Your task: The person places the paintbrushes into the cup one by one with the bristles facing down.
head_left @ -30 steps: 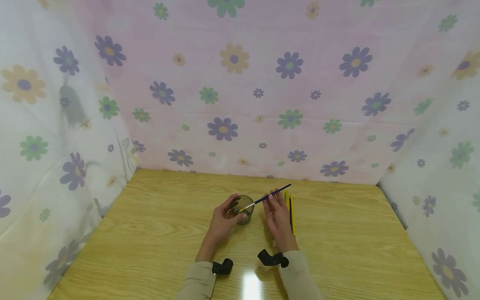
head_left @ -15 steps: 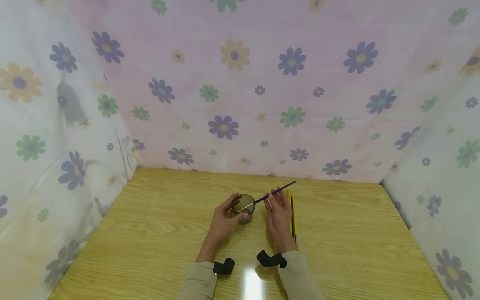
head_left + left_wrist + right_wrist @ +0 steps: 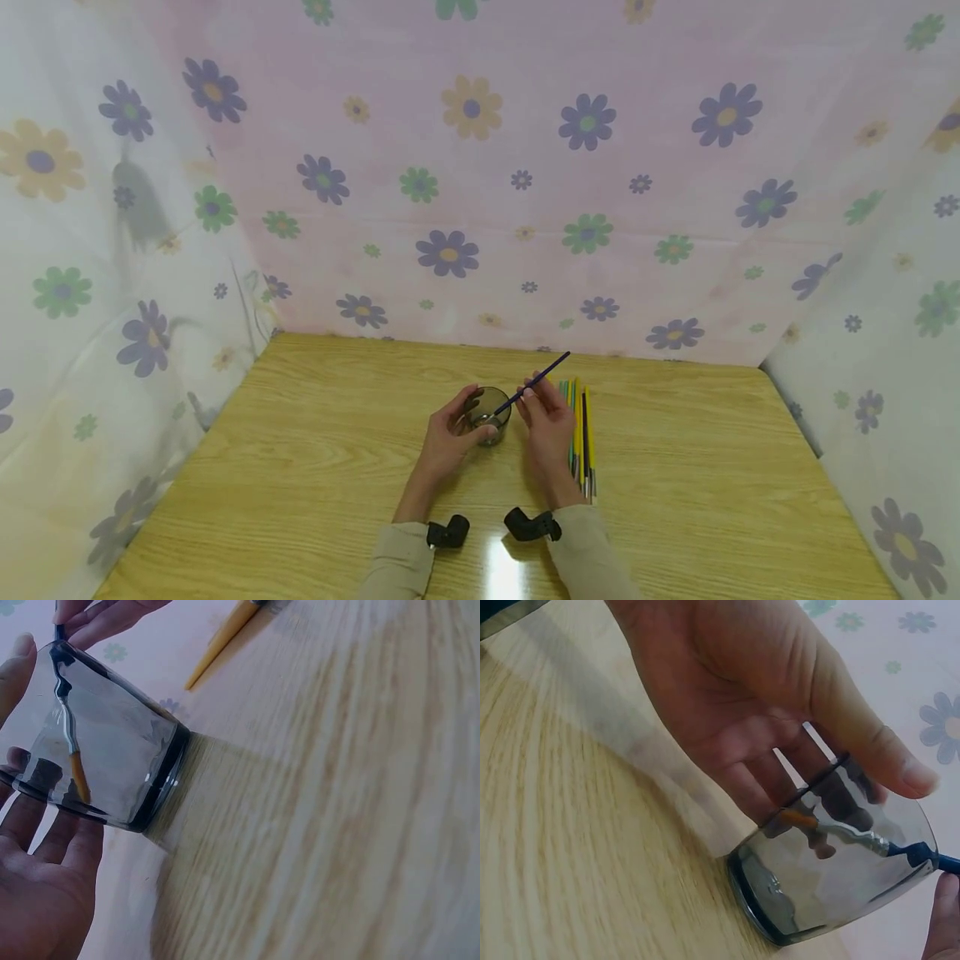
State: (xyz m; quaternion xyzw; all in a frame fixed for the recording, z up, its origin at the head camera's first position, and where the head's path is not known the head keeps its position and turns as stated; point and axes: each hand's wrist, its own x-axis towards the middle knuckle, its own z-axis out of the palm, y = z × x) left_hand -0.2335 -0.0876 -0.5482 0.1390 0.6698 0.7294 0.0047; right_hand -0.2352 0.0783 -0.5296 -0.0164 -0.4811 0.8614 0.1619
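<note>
My left hand [image 3: 442, 446] grips a smoky grey glass tumbler [image 3: 489, 400] around its side, thumb in front and fingers behind. In the left wrist view the tumbler [image 3: 124, 727] has its base close over the wooden tabletop. My right hand [image 3: 550, 429] pinches the dark blue handle of a paintbrush [image 3: 551, 367] just beyond the rim. The brush leans into the tumbler with its silver ferrule and orange-brown bristles inside, as shown through the glass wall in the right wrist view, where the bristles [image 3: 799, 818] lie near the far side.
Right of my right hand, several paintbrushes [image 3: 589, 429] with yellow, green and dark handles lie side by side, ferrules toward me. Flower-patterned cloth [image 3: 517, 217] stands behind the wooden table [image 3: 322, 467] and along both sides.
The right hand has turned from an opened-out palm with the brush across its fingers to a pinch on the handle. The brush has tilted steeper and slid deeper into the tumbler.
</note>
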